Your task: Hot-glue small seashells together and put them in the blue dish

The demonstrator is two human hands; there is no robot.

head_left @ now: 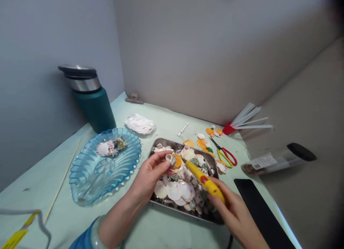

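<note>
My left hand (pixel 150 175) pinches a small shell (pixel 169 157) over the metal tray (pixel 174 207). A flat orange shell (pixel 177 160) is right beside its fingertips; whether they also hold it, I cannot tell. My right hand (pixel 231 206) is wrapped round a yellow hot glue gun (pixel 205 181) with a red spot on its side. Its tip points at the small shell, and a dark cord shows below the hand. Beneath both hands, the tray is heaped with white, orange and greenish seashells (pixel 180 191).
On the left are a blue scalloped dish (pixel 107 177) holding a shell cluster and a green bottle (pixel 92 107). Scissors (pixel 224 154), loose orange shells (pixel 201 143), a red cup (pixel 228 128) of translucent sticks, a clear canister (pixel 279 163) and a black slab (pixel 258 206) lie right.
</note>
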